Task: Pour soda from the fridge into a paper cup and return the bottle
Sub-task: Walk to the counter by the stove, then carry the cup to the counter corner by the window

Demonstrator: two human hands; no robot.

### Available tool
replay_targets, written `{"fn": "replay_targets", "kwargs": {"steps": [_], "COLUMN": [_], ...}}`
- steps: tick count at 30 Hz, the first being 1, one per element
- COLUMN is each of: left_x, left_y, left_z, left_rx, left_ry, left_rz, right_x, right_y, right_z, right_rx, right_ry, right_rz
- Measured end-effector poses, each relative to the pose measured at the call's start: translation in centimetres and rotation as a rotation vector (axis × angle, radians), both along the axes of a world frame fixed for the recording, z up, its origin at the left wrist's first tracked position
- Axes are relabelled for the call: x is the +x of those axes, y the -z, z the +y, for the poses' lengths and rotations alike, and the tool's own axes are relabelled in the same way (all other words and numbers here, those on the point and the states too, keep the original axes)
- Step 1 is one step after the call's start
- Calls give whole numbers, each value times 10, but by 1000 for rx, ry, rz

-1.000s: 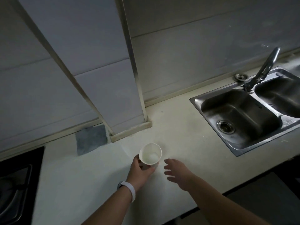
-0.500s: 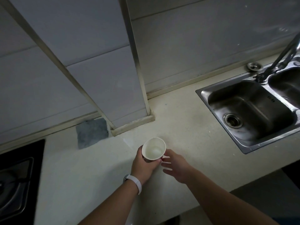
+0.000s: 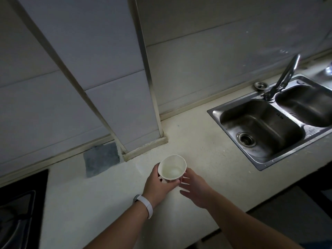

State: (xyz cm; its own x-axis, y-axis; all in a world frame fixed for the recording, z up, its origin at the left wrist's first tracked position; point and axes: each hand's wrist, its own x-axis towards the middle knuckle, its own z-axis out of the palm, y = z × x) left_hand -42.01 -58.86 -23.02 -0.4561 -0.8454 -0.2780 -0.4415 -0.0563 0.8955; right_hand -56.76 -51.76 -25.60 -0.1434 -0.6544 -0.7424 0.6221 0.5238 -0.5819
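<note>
A white paper cup (image 3: 172, 168) with nothing inside is tilted slightly toward me above the pale countertop (image 3: 197, 141). My left hand (image 3: 158, 184), with a white band on the wrist, is wrapped around the cup's side and base. My right hand (image 3: 195, 189) is just right of the cup with fingers spread, its fingertips touching the cup's lower right side. No soda bottle and no fridge are in view.
A steel double sink (image 3: 269, 130) with a tall tap (image 3: 285, 76) lies at the right. A tiled column (image 3: 125, 87) juts out onto the counter behind the cup. A black hob (image 3: 18, 209) sits at the far left. The counter's front edge runs below my arms.
My left hand has lifted and tilted the cup slightly. My right hand has moved left, from apart to touching the cup's side.
</note>
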Motion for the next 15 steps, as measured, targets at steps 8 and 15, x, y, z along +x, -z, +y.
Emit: {"fn": "replay_targets", "kwargs": {"steps": [8, 15], "left_x": [-3, -20], "left_y": [-16, -17], "left_z": [16, 43], "left_rx": [-28, 21], "left_ry": [178, 337], "left_rz": [135, 281], "right_x": [6, 9], "right_y": [-26, -43], "right_z": [39, 85], "right_rx": [-55, -7], "right_ry": [133, 331], "right_rz": [3, 58]}}
